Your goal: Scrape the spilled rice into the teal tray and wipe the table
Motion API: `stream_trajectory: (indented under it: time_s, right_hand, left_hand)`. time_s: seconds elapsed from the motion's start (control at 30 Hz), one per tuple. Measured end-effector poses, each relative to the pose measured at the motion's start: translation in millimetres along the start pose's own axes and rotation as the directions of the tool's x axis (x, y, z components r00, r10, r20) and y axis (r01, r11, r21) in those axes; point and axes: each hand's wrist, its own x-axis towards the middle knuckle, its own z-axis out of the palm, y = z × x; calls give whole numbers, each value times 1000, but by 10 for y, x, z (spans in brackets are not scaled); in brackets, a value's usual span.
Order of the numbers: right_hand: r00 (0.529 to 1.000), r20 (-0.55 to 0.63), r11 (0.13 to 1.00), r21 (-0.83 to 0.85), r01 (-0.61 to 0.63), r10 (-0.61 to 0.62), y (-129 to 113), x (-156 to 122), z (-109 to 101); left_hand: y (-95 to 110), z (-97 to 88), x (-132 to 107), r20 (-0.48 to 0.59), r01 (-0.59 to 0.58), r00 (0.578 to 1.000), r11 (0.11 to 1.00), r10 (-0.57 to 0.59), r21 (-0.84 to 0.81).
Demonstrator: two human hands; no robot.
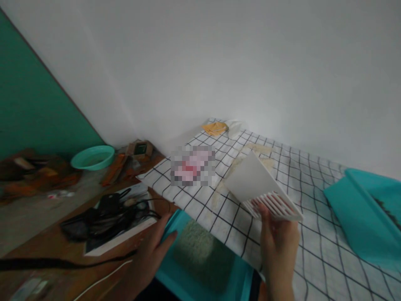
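Dimly, at lower left, small items [33, 288] lie too blurred for me to name. The person's left hand [153, 246] grasps the left edge of a turquoise tub [173, 280], fingertips hard to make out; the tub's near side is partly lost in shadow. Beyond it, a pink and red object [192, 165] is masked by coarse blocks, so I cannot say what it is. The right hand [280, 240] clasps a white slotted plate [244, 177], some fingers hidden behind its bars. At far right, a turquoise bin [354, 217] is cut off, its dark contents barely visible.

The tub, just beside the surface's near edge, holds pale, grainy material [197, 251], darker toward its right. The plate, tilted over the surface to the tub's right, is smooth and solid at upper left, with parallel slots at lower right.

Around them, from the left: a green wall panel [37, 100], wood scraps [34, 175] and a turquoise basin [93, 166]; then a white box [125, 238] heaped with black cables [115, 217]. The surface [313, 188] wears a white cloth with dark grid lines, marked by tan stains. A yellow cloth [214, 128] lies at its far corner, near a pale wall [219, 62].
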Motion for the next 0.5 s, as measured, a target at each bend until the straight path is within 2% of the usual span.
stream_trajectory:
  time_s: [0.07,0.13,0.3,0.4,0.5]
  right_hand:
    - [1000,6,1000,-6,-17,17,32,29,-4]
    - [1000,-14,1000,21,-16,16,49,55,17]
    - [997,-73,997,74,-6,11,24,97,102]
    - [999,-38,994,104,-20,24,-3,117,125]
    - [998,53,995,98,-22,17,-21,156,131]
  left_hand:
    - [99,-16,-9,21,-29,999,999,29,29]
    - [175,-28,-13,61,-13,998,998,10,65]
    - [246,-27,14,92,19,995,994,-29,109]
    - [288,-30,50,125,23,991,991,-40,132]
    - [316,-41,71,166,20,985,989,-44,146]
